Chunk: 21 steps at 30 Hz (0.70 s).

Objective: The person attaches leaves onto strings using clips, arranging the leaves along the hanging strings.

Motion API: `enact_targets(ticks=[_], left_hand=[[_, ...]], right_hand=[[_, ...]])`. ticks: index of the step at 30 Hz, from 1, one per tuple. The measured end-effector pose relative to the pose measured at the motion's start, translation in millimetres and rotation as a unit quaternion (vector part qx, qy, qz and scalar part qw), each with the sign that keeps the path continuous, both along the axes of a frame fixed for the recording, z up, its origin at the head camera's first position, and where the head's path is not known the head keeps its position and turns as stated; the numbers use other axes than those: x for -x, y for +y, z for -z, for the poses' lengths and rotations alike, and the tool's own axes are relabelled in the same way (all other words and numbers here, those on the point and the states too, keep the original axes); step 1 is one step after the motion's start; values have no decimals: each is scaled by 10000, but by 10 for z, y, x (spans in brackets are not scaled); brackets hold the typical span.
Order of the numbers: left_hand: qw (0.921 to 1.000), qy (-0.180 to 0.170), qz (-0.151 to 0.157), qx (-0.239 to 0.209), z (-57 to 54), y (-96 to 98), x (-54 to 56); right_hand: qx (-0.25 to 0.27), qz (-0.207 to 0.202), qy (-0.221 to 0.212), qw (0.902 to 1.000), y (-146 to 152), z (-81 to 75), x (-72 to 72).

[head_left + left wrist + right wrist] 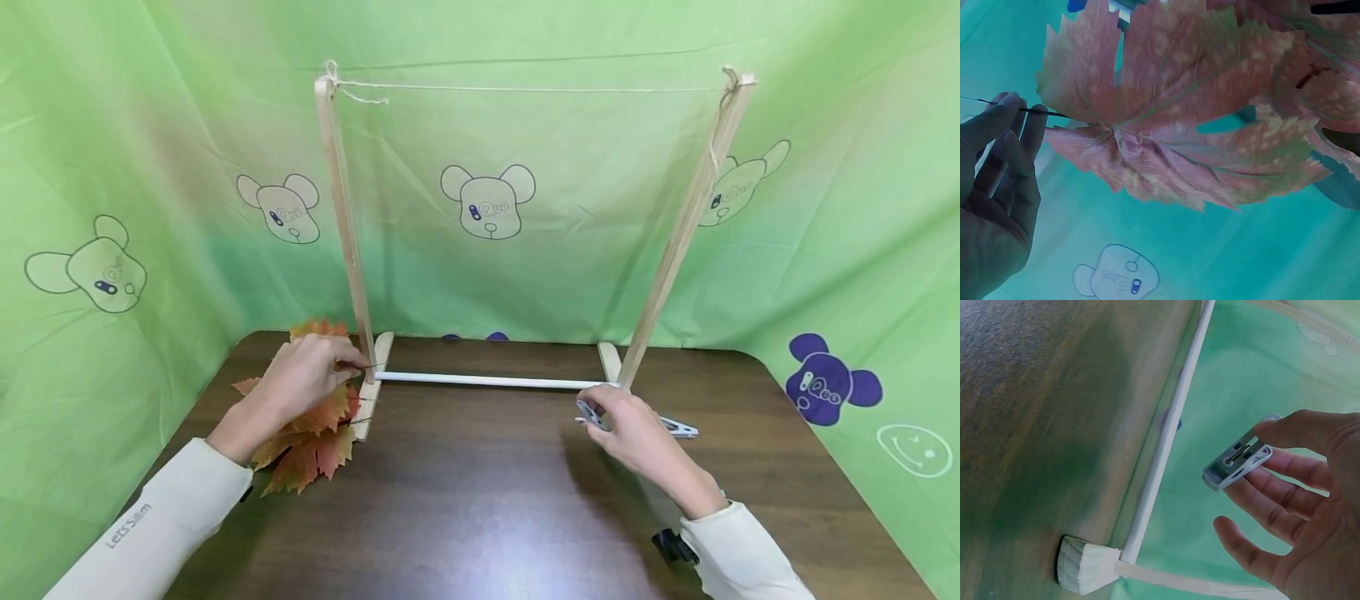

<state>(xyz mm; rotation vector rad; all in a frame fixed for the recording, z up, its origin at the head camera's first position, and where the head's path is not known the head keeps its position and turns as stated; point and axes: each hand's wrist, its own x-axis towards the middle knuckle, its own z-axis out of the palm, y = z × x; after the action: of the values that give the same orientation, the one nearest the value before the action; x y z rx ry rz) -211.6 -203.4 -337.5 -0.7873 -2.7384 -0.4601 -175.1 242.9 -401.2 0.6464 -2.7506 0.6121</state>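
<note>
My left hand (300, 379) is over the left side of the table, pinching the thin dark stem (1047, 113) of an orange-red autumn leaf (1172, 94) between thumb and fingers. More such leaves (303, 458) lie beneath that hand, beside the left foot of a wooden frame. Near the frame's right post, my right hand (641, 437) holds a grey clothespin (1235, 459) by thumb and fingertips, a little above the table. Behind the right hand, partly hidden by it, more grey clothespins (681, 428) or one alone lie on the tabletop; I cannot tell how many.
Two wooden posts, left (345, 208) and right (686, 229), rise from flat feet. A string (525, 88) spans their tops, and a white rod (487, 381) joins them low down. Green printed cloth (480, 283) hangs behind the brown table (450, 500).
</note>
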Motion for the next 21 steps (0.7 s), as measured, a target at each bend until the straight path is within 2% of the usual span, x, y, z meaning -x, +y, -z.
enact_targets(ticks=[12, 17, 21], left_hand=[[9993, -209, 27, -304, -82, 127, -42], [9972, -370, 217, -619, -117, 169, -47], [9947, -466, 253, -876, -171, 216, -53]], right_hand=[[76, -210, 128, 9997, -62, -94, 20], [122, -298, 181, 9993, -98, -152, 42], [134, -348, 232, 9990, -126, -192, 65]])
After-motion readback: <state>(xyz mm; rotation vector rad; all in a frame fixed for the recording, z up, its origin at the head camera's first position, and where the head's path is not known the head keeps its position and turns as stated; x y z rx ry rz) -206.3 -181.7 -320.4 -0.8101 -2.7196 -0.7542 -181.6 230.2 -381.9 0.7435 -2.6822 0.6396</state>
